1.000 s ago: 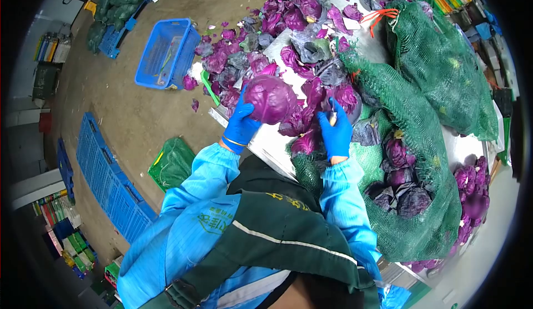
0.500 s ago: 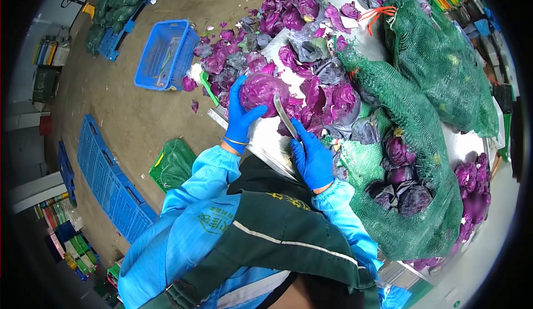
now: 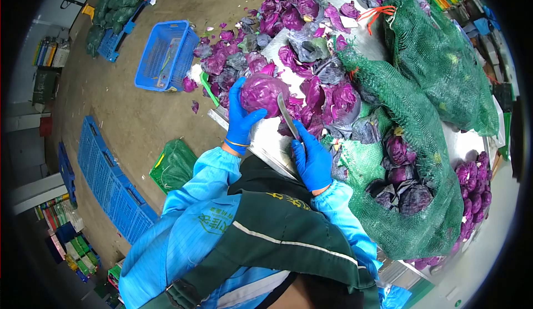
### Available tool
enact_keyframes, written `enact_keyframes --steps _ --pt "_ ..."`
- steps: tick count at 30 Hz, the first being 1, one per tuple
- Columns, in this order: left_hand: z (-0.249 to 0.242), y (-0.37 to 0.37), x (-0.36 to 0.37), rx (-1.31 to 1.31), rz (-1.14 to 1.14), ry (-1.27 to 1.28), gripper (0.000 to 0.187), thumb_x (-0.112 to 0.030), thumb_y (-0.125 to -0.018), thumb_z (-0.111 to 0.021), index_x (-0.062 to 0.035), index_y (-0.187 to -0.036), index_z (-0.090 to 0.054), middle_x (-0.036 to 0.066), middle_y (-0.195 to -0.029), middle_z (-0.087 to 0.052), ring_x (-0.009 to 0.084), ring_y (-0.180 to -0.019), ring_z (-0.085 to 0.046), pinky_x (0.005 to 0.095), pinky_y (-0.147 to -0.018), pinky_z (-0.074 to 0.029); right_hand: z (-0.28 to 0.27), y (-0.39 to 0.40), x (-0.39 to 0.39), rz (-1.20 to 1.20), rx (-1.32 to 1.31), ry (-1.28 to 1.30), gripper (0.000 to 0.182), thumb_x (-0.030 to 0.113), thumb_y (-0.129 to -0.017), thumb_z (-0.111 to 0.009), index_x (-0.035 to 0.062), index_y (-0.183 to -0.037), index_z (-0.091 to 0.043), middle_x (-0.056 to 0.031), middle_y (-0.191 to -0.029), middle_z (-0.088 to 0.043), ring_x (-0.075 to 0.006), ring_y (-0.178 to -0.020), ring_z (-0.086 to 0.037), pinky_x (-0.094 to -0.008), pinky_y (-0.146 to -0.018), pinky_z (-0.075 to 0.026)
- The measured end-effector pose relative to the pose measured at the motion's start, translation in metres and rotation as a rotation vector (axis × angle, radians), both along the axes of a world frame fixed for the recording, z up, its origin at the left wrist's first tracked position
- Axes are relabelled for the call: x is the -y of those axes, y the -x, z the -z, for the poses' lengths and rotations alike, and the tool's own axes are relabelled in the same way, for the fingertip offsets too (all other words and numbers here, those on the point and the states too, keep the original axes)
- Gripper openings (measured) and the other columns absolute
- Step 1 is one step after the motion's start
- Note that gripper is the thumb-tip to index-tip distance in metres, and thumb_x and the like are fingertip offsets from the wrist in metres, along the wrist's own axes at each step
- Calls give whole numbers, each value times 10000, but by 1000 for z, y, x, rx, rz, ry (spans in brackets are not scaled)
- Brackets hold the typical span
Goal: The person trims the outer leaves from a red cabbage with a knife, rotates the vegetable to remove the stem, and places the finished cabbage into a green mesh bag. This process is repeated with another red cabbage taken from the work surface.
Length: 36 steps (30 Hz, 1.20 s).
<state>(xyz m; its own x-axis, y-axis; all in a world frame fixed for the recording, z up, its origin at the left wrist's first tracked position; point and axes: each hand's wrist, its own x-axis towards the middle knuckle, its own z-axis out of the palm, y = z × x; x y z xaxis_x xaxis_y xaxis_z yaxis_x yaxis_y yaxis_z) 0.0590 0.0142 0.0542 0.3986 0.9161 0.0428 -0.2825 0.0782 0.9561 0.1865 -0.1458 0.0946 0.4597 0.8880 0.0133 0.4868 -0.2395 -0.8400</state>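
Observation:
A round red cabbage (image 3: pixel 265 94) rests in my left hand (image 3: pixel 240 117), which wears a blue glove and cups it from the left with the thumb underneath. My right hand (image 3: pixel 312 159), gloved in blue too, is closed around the handle of a knife (image 3: pixel 285 113). Its curved blade points up and away, the tip right by the cabbage's right side. Behind and right of the cabbage, loose purple leaves (image 3: pixel 313 101) cover part of the metal table (image 3: pixel 266 137). More cabbages (image 3: pixel 401 159) show in the mouth of a green mesh sack (image 3: pixel 411 237) to my right.
Another full mesh sack (image 3: pixel 444 70) lies at the far right, with a pile of trimmed cabbages (image 3: pixel 473 192) nearer the right edge. On the floor to the left are a blue crate (image 3: pixel 145 64), a blue pallet (image 3: pixel 105 170) and a green-netted crate (image 3: pixel 173 164). Leaf scraps heap beyond the table.
The knife blade has shifted slightly right, away from the cabbage, and the cabbage has turned a little in my left hand. Otherwise both hands keep nearly the same place.

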Motion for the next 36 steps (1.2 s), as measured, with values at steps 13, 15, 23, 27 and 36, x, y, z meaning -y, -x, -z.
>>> enact_keyframes --steps 13,15,23,27,36 --pt "8 -2 -2 -68 -65 -86 959 -140 -589 -832 -73 -1375 -288 113 -1338 -359 247 -1242 -383 369 -1074 -306 -1 10 -3 22 -68 3 382 203 -894 -586 159 -1269 -533 -173 -966 -639 -315 -757 -647 -365 -638 -507" --pt "10 -2 -2 -61 -69 -78 952 -136 -593 -828 -72 -1375 -289 112 -1338 -359 246 -1243 -381 368 -1075 -304 3 11 -3 39 -62 -17 378 207 -898 -582 153 -1269 -531 -175 -967 -640 -319 -766 -648 -368 -643 -507" --pt "5 -7 0 34 -89 72 940 -114 -603 -810 -75 -1382 -287 97 -1337 -362 243 -1247 -374 366 -1078 -298 17 8 0 131 -192 73 357 243 -924 -545 103 -1251 -541 -193 -914 -644 -336 -758 -646 -375 -648 -501" --pt "5 -3 -2 -7 4 3 952 -130 -597 -813 -84 -1387 -284 99 -1353 -360 244 -1264 -366 367 -1082 -297 32 2 -6 169 -341 31 373 280 -937 -529 79 -1251 -542 -150 -822 -643 -230 -619 -613 -339 -568 -476" --pt "-55 -10 -8 -112 468 -422 1102 -229 -596 -849 -101 -1455 -171 123 -1455 -273 261 -1368 -244 406 -1093 -282 22 -26 -28 278 -1714 21 444 425 -937 -504 84 -1215 -554 -33 -746 -574 -67 -448 -450 -199 -406 -365"
